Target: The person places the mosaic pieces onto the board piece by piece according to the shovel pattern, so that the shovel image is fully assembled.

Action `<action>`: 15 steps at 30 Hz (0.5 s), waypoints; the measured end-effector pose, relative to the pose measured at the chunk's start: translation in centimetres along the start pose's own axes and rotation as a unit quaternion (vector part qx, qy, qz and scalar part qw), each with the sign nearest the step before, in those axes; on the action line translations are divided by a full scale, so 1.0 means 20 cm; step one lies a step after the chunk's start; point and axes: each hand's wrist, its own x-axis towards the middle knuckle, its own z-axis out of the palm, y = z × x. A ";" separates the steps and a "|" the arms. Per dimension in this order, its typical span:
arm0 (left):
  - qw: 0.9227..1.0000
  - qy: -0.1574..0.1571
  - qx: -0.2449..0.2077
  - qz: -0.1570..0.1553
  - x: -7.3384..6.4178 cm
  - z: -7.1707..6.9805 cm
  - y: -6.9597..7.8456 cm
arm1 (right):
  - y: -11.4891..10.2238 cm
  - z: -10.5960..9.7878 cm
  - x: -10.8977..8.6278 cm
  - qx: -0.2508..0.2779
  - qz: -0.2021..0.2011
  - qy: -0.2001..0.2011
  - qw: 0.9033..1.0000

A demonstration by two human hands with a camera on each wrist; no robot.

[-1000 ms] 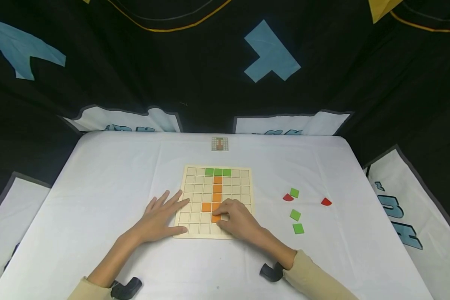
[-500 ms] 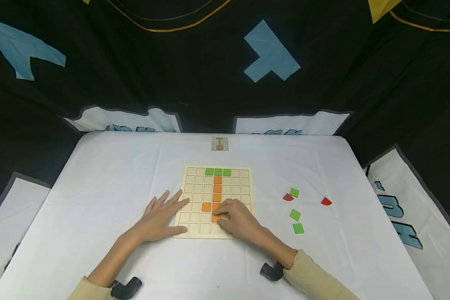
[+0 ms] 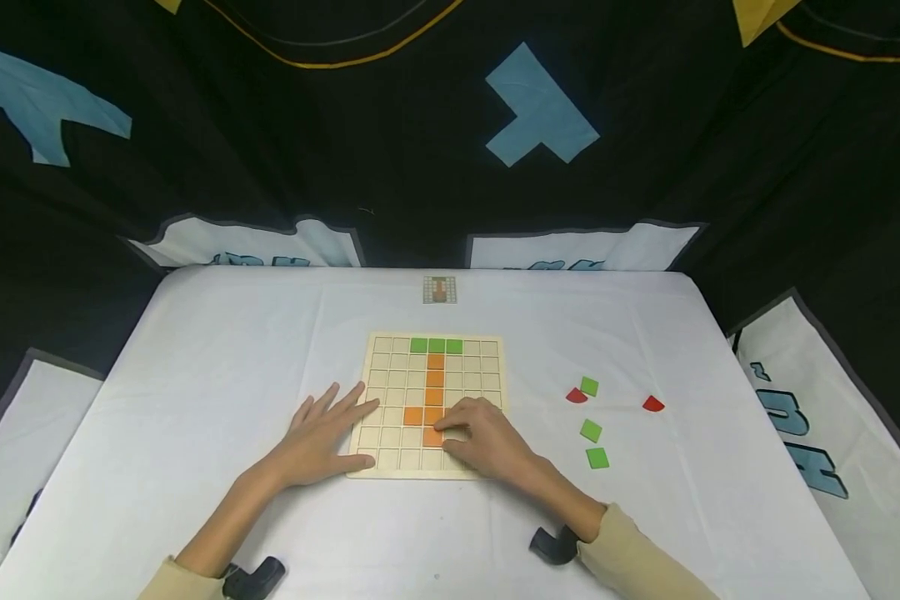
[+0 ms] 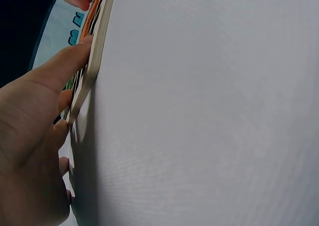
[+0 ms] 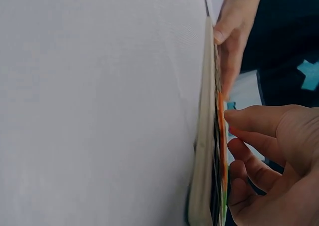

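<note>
A pale wooden grid board (image 3: 390, 381) lies on the white table. Several orange square tiles (image 3: 435, 377) form a column on it, with one more orange tile (image 3: 413, 416) to the column's left. Green square tiles (image 3: 437, 345) fill a short row at its far edge. My left hand (image 3: 311, 446) rests with spread fingers on the board's left side. My right hand (image 3: 483, 437) is at the lowest orange tile (image 3: 432, 437), thumb and forefinger bent and apart at its right edge. In the right wrist view the thumb (image 5: 249, 118) is close to the orange tiles; contact is unclear.
Right of the board lie loose green tiles (image 3: 590, 430) and two red wedge pieces (image 3: 652, 404). A small pattern card (image 3: 439, 290) lies beyond the board. Dark curved objects (image 3: 255, 578) are near both wrists. A black patterned cloth (image 3: 300, 150) hangs behind the table.
My right hand has shifted slightly right, uncovering more of the lowest orange tile, which stays in its place on the board. The left hand has not moved.
</note>
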 end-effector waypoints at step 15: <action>1.000 -0.003 -0.005 -0.003 0.00 -0.01 0.01 | 0.21 -0.31 -0.21 0.020 0.090 0.129 0.987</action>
